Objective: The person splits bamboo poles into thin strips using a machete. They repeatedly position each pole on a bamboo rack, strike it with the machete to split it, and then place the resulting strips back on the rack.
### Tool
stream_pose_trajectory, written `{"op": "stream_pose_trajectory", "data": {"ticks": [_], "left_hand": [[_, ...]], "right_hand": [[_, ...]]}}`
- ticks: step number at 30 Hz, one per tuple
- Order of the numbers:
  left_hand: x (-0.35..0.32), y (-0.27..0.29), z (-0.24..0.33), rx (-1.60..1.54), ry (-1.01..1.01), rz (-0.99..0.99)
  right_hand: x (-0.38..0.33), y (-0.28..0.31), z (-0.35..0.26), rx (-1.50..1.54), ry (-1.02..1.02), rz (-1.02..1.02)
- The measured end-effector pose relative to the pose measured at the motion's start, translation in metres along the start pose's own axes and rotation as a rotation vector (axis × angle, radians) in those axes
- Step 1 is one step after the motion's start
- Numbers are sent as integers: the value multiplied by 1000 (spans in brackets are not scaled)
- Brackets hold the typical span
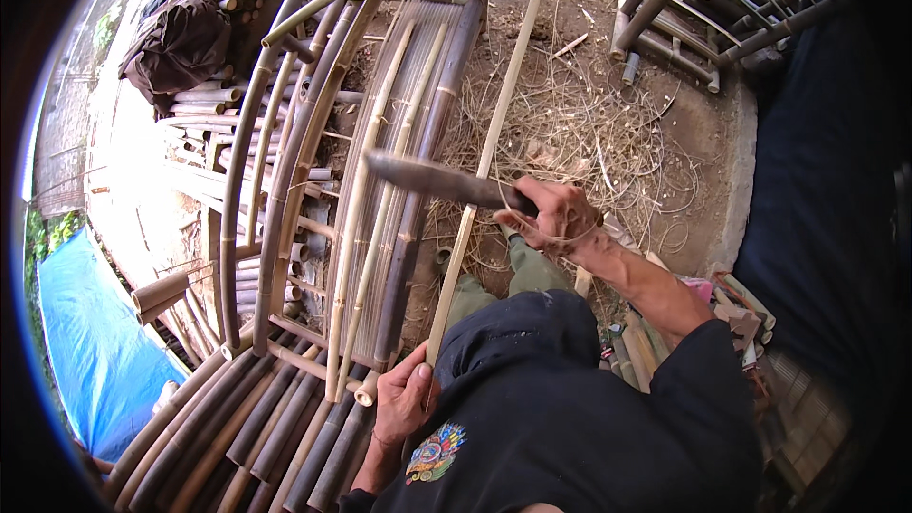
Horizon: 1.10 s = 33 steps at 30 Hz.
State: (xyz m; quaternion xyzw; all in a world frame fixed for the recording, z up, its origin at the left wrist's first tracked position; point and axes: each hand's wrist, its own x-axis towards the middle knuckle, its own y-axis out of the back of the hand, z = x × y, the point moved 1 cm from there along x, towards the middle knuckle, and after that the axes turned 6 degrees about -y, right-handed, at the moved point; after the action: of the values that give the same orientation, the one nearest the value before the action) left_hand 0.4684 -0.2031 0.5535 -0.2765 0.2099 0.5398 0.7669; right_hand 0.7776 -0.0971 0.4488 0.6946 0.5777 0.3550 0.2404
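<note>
Head view, strip (511, 71): long, thin and pale; running from just past 12 o'clock down to near 6 o'clock, beside the bench and above the ground.
Left hand (404, 397): between 6 and 7 o'clock; thumb and fingers pinching the near end of the strip.
Right hand (556, 217): near 3 o'clock; wrapped tight around the handle of the knife.
Knife (432, 180): dark, wide and a bit blurry; lying across the line of the strip, tip toward 10 o'clock. Cannot tell if touching the strip or just above.
Bench (408, 237): made of bamboo, between 8 and 11 o'clock; already put together, with a back and a slatted seat.
Pale sticks (389, 85): two, lying longways on the seat of the bench.
Shavings (608, 133): big, messy, curly heap on the ground, between 1 and 2 o'clock.
Dark poles (282, 423): side by side, between 7 and 8 o'clock.
Work done: strip already long and flat; lots of cutting finished, judging by the heap of shavings.
Work left: probably more shaving to make the strip smooth and even. Looks about midway through this one piece, but hard to be sure. Strip not yet on the bench.
</note>
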Motion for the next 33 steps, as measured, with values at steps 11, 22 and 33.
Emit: {"op": "stream_pose_trajectory", "data": {"ticks": [11,22,33], "left_hand": [[-80,54,-35,37,60,-2],[-38,46,-33,-100,112,-60],[88,-20,12,-635,246,-26]], "right_hand": [[61,60,152,-130,-381,-77],[69,83,172,-4,-638,120],[-37,-14,-61,118,150,-185]]}}
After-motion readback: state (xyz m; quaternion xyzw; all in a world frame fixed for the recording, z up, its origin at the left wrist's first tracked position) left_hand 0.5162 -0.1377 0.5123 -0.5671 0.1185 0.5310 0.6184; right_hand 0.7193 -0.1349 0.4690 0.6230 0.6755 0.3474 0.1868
